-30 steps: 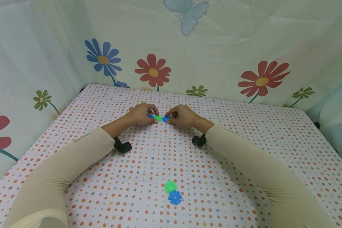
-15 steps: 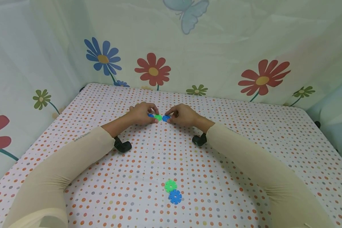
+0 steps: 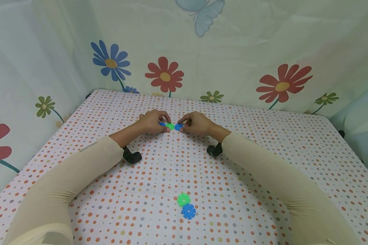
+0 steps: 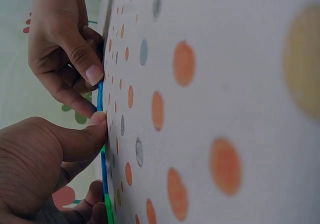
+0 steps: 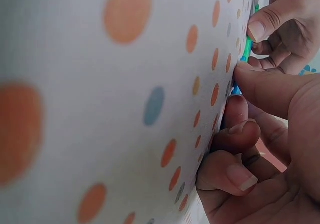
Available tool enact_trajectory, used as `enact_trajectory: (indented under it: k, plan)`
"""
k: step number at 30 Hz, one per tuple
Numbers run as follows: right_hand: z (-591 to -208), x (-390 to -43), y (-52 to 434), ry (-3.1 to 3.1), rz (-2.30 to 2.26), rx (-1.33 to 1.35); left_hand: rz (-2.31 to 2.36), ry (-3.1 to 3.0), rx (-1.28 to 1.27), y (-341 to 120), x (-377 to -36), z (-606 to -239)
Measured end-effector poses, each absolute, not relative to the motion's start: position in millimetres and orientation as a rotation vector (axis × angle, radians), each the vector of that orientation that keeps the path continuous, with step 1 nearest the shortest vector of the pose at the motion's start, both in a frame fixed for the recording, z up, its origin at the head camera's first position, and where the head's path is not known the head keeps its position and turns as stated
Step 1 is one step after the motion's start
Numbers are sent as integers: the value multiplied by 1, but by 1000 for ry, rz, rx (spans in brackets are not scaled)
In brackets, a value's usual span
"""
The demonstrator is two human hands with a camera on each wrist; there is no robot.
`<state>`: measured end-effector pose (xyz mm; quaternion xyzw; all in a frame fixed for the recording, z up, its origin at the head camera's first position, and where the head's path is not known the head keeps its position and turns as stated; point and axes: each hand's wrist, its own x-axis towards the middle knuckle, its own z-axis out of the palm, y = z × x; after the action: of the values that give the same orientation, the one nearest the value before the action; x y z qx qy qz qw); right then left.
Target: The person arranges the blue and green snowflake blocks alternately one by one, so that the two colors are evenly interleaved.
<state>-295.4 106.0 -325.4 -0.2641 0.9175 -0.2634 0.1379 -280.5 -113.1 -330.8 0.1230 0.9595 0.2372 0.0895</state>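
Observation:
Both hands meet over the far middle of the table, fingertips almost touching. My left hand pinches a green notched plastic disc between thumb and fingers. A blue disc shows partly under that hand, in line with the green one. My right hand pinches another blue notched disc at the green disc's right edge. Seen edge-on in the left wrist view, the discs form a row low over the cloth, with a green piece at the near end. Fingers hide the joint between the two pinched discs.
Nearer on the dotted tablecloth lie a green disc and a blue disc, edges together. Black wrist cameras hang under the left wrist and right wrist. A flower-printed curtain stands behind the table.

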Motion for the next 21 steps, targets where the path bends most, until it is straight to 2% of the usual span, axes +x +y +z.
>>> enact_trajectory:
  k: [14,21]
  plan:
    - [-318,-289,112,2614,-702,-791,692,2866,381,-111,-282,-333]
    - [-312,-259,114,2524,-748,-933,653,2871,385,-113,-281,-332]
